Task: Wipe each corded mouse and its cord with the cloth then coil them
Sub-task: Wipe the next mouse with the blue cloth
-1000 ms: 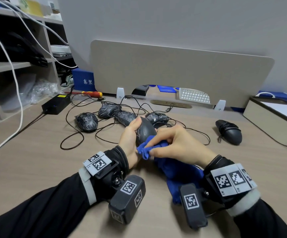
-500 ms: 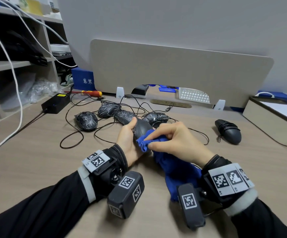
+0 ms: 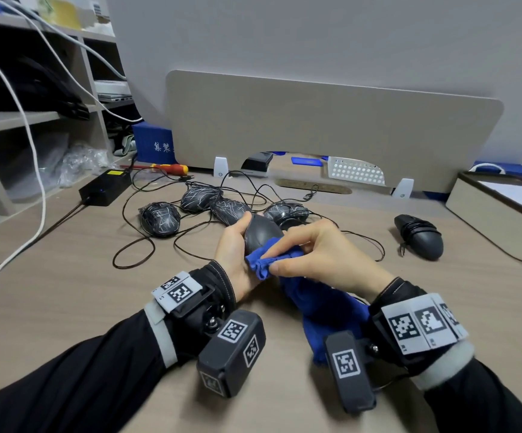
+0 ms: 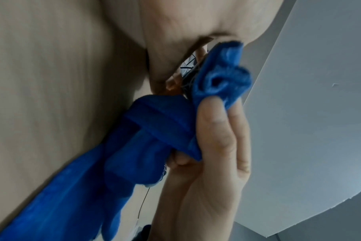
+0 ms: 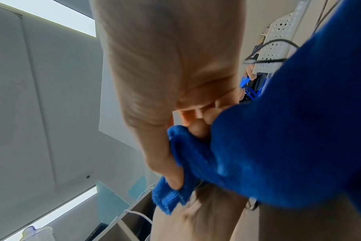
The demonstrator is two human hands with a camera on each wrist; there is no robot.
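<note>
My left hand [image 3: 238,245] grips a dark grey corded mouse [image 3: 261,232] just above the desk, thumb along its left side. My right hand [image 3: 313,254] pinches a bunched blue cloth [image 3: 267,260] against the mouse's near end; the rest of the cloth [image 3: 325,320] trails down onto the desk under my right wrist. In the left wrist view the right thumb [image 4: 213,117] presses the cloth [image 4: 223,78] onto the mouse, which is almost hidden. Several patterned corded mice [image 3: 159,218] lie behind with tangled black cords [image 3: 134,254]. One black mouse with its cord wound round it [image 3: 419,235] lies at the right.
A grey divider panel [image 3: 331,126] stands across the back of the desk. A black power brick [image 3: 105,187] and a red-and-yellow screwdriver [image 3: 169,168] lie at the back left, below shelves [image 3: 19,117]. A beige box [image 3: 500,210] stands at the right edge.
The right hand has slid the cloth a little along the mouse's near end while the left hand keeps its grip. Both hands have shifted slightly away from me.
</note>
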